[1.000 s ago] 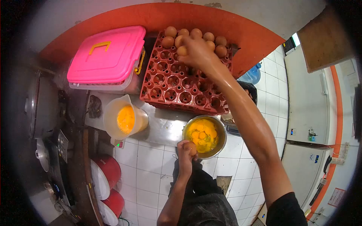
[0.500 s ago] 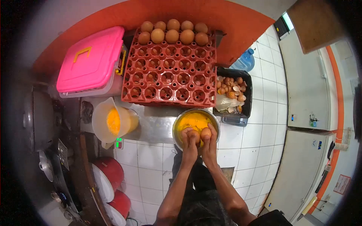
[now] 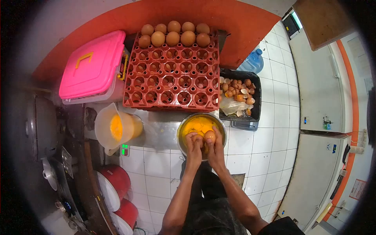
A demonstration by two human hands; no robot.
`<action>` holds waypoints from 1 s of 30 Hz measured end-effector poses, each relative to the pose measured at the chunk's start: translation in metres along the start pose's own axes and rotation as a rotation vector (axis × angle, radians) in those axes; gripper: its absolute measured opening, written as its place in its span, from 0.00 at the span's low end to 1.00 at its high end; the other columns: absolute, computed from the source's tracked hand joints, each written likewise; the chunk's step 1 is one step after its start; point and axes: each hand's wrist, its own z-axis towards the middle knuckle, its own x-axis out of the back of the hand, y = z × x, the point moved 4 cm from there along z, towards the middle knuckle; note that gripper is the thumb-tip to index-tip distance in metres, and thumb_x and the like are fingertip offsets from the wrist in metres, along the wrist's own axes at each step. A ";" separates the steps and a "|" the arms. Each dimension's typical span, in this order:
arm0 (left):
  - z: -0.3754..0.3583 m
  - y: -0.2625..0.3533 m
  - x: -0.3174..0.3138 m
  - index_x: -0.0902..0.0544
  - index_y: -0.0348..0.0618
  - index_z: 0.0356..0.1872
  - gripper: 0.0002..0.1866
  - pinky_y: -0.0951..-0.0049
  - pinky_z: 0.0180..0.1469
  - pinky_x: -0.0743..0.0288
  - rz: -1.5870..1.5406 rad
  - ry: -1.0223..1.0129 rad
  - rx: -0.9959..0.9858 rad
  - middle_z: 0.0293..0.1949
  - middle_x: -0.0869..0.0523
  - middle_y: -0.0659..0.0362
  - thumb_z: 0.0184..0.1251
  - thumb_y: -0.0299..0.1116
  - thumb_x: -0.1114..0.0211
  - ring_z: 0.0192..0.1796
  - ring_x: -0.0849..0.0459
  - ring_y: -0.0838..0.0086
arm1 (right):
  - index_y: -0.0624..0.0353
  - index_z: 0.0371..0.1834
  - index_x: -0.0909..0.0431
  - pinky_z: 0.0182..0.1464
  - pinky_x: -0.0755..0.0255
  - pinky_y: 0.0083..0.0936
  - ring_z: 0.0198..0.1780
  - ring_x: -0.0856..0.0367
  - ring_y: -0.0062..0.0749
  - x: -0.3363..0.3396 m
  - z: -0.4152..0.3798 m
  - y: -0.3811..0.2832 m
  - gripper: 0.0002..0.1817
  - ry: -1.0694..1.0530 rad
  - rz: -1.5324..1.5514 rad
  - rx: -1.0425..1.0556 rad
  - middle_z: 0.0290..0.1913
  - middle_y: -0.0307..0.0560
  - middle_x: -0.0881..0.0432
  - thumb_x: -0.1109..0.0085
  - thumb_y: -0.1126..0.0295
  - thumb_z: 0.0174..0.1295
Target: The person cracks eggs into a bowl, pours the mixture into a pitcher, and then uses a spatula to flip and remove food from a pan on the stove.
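Over a metal bowl of yellow egg liquid and yolks, both hands are held close together. My left hand has its fingers wrapped round a brown egg, mostly covered by the fingers. In my right hand is another brown egg, held between thumb and fingers. Behind the bowl stands a stack of red egg trays, with two rows of brown eggs at the far end. A black bin right of the trays holds broken shells.
A translucent jug with yellow liquid stands on the metal table. Left of the trays is a pink-lidded box. A blue water bottle sits beyond the bin; red buckets are at lower left.
The view has shifted slightly, so the trays appear further left. Both hands still hold eggs over the bowl; the right-hand egg now sits a little higher than the left-hand one.
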 end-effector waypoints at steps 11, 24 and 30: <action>-0.003 0.028 0.031 0.21 0.40 0.53 0.21 0.85 0.31 0.25 0.245 -0.200 -0.117 0.43 0.19 0.59 0.59 0.32 0.30 0.37 0.20 0.80 | 0.60 0.60 0.31 0.52 0.30 0.16 0.49 0.24 0.22 0.023 0.014 0.062 0.17 -0.298 -0.199 0.000 0.48 0.44 0.22 0.51 0.67 0.71; -0.002 0.033 0.034 0.17 0.37 0.46 0.22 0.69 0.44 0.21 0.751 -0.150 -0.259 0.35 0.14 0.45 0.47 0.34 0.26 0.40 0.13 0.61 | 0.61 0.62 0.28 0.49 0.25 0.15 0.47 0.21 0.21 0.018 0.015 0.046 0.25 -0.536 -0.231 -0.037 0.48 0.46 0.18 0.41 0.82 0.58; -0.010 0.066 0.024 0.17 0.42 0.47 0.22 0.63 0.42 0.21 0.732 -0.079 -0.312 0.33 0.15 0.45 0.46 0.35 0.27 0.38 0.15 0.52 | 0.62 0.60 0.26 0.48 0.25 0.15 0.45 0.22 0.17 0.017 0.016 0.054 0.25 -0.428 -0.015 -0.173 0.47 0.44 0.18 0.42 0.82 0.57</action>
